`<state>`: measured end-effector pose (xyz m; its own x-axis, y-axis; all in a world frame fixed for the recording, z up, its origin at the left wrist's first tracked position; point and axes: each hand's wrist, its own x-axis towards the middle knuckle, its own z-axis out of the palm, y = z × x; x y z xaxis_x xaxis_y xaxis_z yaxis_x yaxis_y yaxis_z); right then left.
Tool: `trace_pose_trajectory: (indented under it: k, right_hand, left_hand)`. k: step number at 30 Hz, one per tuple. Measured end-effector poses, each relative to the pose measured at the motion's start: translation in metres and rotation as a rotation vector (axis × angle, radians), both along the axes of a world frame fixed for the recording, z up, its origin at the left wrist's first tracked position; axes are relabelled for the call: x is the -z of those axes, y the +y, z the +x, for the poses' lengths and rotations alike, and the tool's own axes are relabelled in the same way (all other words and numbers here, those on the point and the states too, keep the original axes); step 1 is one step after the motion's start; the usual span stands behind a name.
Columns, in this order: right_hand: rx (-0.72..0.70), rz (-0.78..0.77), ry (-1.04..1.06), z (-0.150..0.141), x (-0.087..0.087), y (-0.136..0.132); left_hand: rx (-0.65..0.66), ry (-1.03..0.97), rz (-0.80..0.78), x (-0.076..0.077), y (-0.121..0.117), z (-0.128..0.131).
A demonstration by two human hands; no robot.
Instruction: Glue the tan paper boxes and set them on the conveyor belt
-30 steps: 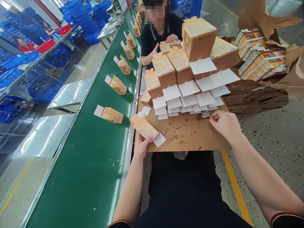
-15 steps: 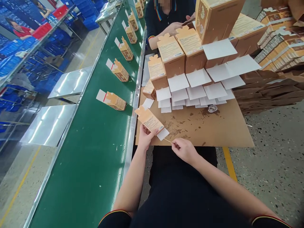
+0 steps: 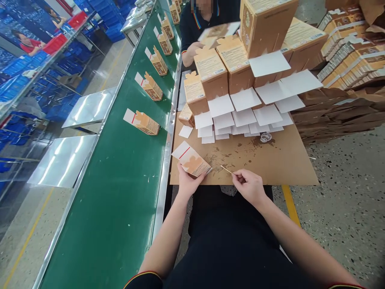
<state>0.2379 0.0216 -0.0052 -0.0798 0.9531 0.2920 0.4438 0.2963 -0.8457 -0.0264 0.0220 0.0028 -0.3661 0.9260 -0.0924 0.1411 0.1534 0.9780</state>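
My left hand (image 3: 187,181) is closed around the lower part of a printed carton (image 3: 194,163), which lies tilted over the near left part of the cardboard sheet (image 3: 288,160). At the carton's upper left end a white flap with a red line sticks out. My right hand (image 3: 249,185) pinches a thin wooden stick (image 3: 226,169). The stick's tip points left toward the carton and is apart from it. Just beyond the carton, a small carton (image 3: 187,115) with a white flap rests beside the stack.
Several cartons (image 3: 210,70) with white flaps are stacked at the back. A green conveyor belt (image 3: 120,200) carries a row of cartons (image 3: 147,123) on the left. Behind the stack is a co-worker's hand (image 3: 194,51). Flat cartons (image 3: 355,60) lie bundled at the right.
The carton in my left hand has turned, and its red-lined white flap now shows at the upper end. My right hand has drawn the stick away to the right.
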Motion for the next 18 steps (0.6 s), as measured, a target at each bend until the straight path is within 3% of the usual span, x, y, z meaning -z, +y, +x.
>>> trace_pose_trajectory:
  k: [4,14,16,18]
  right_hand:
    - [0.018,-0.037,0.022,0.006,-0.004,-0.007]
    - [0.043,0.012,0.025,0.012,-0.006,-0.012]
    - [0.036,0.030,0.023,0.011,-0.007,-0.009]
    - [0.044,0.039,0.015,0.012,-0.008,-0.007]
  left_hand:
    - [-0.046,0.231,-0.027,0.002,-0.009,0.005]
    - [-0.008,0.294,0.000,0.018,-0.012,0.009]
    - [-0.019,0.351,-0.008,0.015,-0.011,-0.004]
    - [-0.134,0.410,-0.013,0.006,-0.009,-0.035]
